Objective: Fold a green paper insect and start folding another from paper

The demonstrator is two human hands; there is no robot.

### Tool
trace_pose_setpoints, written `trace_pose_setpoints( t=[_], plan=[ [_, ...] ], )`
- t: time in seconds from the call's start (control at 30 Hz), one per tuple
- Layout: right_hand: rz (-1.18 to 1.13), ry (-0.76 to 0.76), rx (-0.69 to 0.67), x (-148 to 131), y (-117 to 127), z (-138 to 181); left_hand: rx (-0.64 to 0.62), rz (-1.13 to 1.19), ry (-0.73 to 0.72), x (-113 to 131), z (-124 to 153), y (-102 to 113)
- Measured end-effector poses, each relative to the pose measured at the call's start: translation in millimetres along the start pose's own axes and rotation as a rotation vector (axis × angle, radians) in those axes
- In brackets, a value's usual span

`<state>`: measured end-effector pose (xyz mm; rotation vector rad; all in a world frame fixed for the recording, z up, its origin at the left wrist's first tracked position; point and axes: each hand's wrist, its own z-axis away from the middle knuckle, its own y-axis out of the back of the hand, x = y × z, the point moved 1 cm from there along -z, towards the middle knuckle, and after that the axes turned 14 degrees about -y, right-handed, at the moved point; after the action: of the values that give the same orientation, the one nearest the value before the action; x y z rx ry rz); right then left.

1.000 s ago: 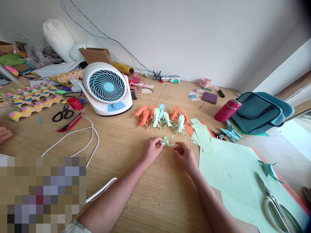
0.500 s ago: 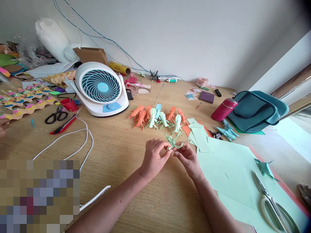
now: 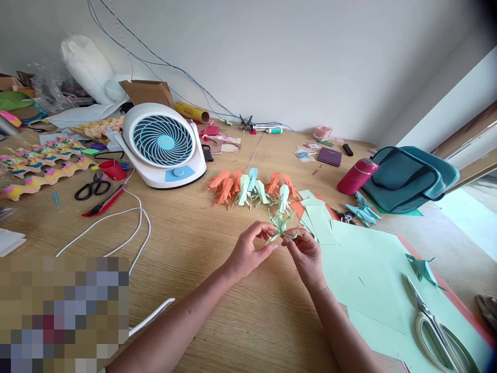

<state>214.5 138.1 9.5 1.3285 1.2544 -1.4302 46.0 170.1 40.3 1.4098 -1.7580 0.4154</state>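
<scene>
A pale green origami figure (image 3: 281, 221) with several thin, spread legs is held between my two hands, just above the wooden table. My left hand (image 3: 252, 249) has its thumb and index finger around a leg on the figure's left side. With thumb and fingers pinched together, my right hand (image 3: 305, 254) grips the figure's near right part; the exact hold is partly covered by the fingers. Just beyond stands a group of similar origami figures in orange (image 3: 224, 190), pale green (image 3: 244, 190) and blue (image 3: 253, 178).
Pale green paper strips (image 3: 320, 220) and large sheets (image 3: 368, 280) lie at right, with scissors (image 3: 435, 326) on them. A white fan (image 3: 165, 147), black scissors (image 3: 93, 187), red cutter (image 3: 104, 202) and white cable (image 3: 145, 217) are left. A pink bottle (image 3: 357, 175) stands by a teal bag (image 3: 411, 178).
Both hands and the green figure have shifted slightly right. The figure has turned, its legs more spread. My left thumb has parted from the index finger. A hand at the far left edge has gone from view.
</scene>
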Motion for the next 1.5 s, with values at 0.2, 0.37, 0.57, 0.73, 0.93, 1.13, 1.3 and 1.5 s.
trace_pose_setpoints(
  t=[0.2, 0.37, 0.57, 0.73, 0.93, 1.13, 1.3, 1.5],
  plan=[
    [0.012, 0.027, 0.026, 5.2, -1.2, -1.1, 0.055, 0.199, 0.136, -16.6, 1.2, 2.5],
    [-0.044, -0.009, 0.039, 7.5, -10.0, 2.2, 0.205, 0.418, 0.313, -20.9, 1.6, -0.5],
    [-0.157, -0.143, 0.083, 9.9, -15.5, 7.0, 0.247, 0.517, 0.444, -19.8, 1.8, -3.7],
    [-0.195, -0.170, 0.067, 11.1, -19.1, 9.7, 0.184, 0.528, 0.437, -18.9, 2.7, -8.7],
    [-0.241, -0.215, 0.078, 9.8, -23.5, 11.1, 0.213, 0.410, 0.397, -16.6, 2.4, -9.8],
    [-0.239, -0.262, 0.019, 14.1, -21.1, 10.7, 0.178, 0.305, 0.369, -15.0, 1.5, -7.9],
    [-0.243, -0.271, -0.005, 17.1, -19.5, 10.8, 0.146, 0.210, 0.368, -18.6, 1.5, -3.4],
    [-0.256, -0.284, 0.008, 17.1, -22.4, 11.7, 0.112, 0.224, 0.343, -14.5, 0.0, -2.2]
  ],
)
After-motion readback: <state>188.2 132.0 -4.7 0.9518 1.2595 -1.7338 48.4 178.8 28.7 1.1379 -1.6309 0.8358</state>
